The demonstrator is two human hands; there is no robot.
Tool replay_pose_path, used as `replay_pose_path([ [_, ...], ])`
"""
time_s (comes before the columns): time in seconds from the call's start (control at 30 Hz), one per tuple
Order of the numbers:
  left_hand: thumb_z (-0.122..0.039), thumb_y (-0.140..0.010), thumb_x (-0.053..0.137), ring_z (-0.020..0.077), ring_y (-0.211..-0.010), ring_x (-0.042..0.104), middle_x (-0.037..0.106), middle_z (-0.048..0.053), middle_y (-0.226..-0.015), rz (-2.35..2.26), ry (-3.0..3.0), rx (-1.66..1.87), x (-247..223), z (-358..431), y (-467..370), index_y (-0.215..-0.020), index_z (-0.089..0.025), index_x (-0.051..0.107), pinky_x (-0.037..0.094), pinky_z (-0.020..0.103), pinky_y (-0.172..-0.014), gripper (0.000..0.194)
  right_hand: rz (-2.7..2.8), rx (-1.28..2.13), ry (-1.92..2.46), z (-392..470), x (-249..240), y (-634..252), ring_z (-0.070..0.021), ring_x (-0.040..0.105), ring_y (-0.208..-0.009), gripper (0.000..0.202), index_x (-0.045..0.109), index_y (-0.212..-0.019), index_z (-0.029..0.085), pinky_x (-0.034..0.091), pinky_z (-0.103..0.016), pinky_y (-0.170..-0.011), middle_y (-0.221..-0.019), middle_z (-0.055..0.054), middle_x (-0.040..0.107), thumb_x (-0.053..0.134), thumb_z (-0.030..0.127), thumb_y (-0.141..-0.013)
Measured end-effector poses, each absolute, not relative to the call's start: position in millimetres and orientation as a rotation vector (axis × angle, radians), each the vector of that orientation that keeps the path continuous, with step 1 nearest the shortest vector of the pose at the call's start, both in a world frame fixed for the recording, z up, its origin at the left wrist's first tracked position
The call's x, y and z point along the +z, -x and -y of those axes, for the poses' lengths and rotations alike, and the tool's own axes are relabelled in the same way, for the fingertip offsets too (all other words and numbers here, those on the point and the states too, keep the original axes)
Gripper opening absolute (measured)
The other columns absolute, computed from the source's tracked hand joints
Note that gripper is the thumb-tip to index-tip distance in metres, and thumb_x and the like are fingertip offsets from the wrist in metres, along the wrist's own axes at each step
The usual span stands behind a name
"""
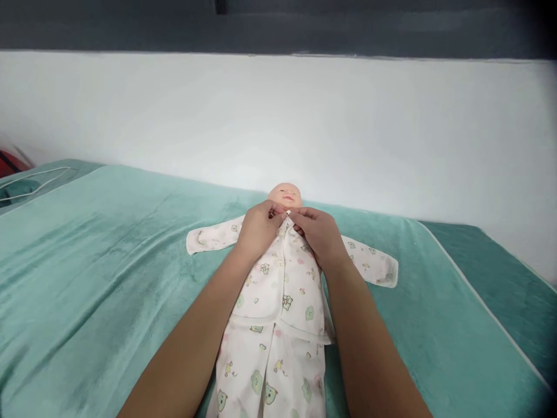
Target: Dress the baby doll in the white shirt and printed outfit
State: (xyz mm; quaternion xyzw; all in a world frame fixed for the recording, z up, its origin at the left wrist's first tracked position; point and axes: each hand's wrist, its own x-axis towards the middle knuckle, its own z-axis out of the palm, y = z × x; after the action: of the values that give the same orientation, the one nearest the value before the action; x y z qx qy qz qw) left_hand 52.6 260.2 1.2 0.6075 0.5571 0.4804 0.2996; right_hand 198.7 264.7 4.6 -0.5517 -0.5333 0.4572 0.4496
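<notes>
A baby doll [285, 193] lies on its back, its head toward the wall. It wears a white patterned top [300, 290] with long sleeves spread to both sides, and matching white pants [278, 377]. At the collar, just below the doll's chin, my left hand [260, 225] pinches the left edge of the top's front. My right hand [319, 232] pinches the collar from the right, its fingertips close to those of my left hand. The top's front edges meet along the middle. The fingers hide the fastening at the neck.
A green blanket [130, 249] with soft folds covers the surface under the doll. Behind it stands a white wall [278, 116] with a dark band above. A red object [9, 164] shows at the far left edge.
</notes>
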Motion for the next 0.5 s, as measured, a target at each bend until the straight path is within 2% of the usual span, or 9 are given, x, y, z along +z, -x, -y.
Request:
replay_pose_path([
  [0.13, -0.023, -0.084, 0.063, 0.0162, -0.081, 0.064, 0.073, 0.003, -0.089, -1.423, -1.538, 1.292, 0.1, -261.1, -50.8, -0.083, -0.018, 0.067, 0.046, 0.029, -0.077, 0.006, 1.388, 1.148, 1.329, -261.9, 8.0, -200.3, -0.0095, 0.043, -0.056, 0.022, 0.075, -0.087, 0.02, 0.033, -0.023, -0.05, -0.064, 0.003, 0.057, 0.07, 0.037, -0.073],
  [0.27, -0.025, -0.081, 0.067, 0.0151, -0.078, 0.063, 0.072, 0.003, -0.086, -1.36, -1.427, 1.289, -0.2, -261.2, -48.8, -0.083, -0.018, 0.067, 0.046, 0.027, -0.074, 0.007, 1.479, 1.154, 1.322, -260.1, 11.6, -201.1, -0.0108, 0.051, -0.063, 0.024, 0.073, -0.092, 0.021, 0.039, -0.024, -0.058, -0.074, 0.002, 0.064, 0.07, 0.035, -0.074],
  [0.37, -0.025, -0.08, 0.068, 0.013, -0.069, 0.06, 0.07, 0.002, -0.079, -1.321, -1.364, 1.288, 0.1, -260.7, -47.9, -0.084, -0.018, 0.067, 0.043, 0.026, -0.067, 0.009, 1.567, 1.064, 1.369, -260.2, 12.8, -198.3, -0.0123, 0.055, -0.069, 0.022, 0.07, -0.09, 0.02, 0.042, -0.025, -0.064, -0.078, 0.001, 0.065, 0.07, 0.036, -0.074],
  [0.5, -0.031, -0.083, 0.065, 0.0145, -0.076, 0.062, 0.07, 0.002, -0.083, -1.349, -1.405, 1.283, 0.1, -259.8, -48.5, -0.088, -0.019, 0.068, 0.045, 0.027, -0.07, 0.013, 1.714, 0.905, 1.418, -260.2, 13.0, -193.8, -0.0144, 0.058, -0.073, 0.017, 0.067, -0.09, 0.021, 0.043, -0.028, -0.068, -0.08, 0.001, 0.065, 0.063, 0.032, -0.078],
])
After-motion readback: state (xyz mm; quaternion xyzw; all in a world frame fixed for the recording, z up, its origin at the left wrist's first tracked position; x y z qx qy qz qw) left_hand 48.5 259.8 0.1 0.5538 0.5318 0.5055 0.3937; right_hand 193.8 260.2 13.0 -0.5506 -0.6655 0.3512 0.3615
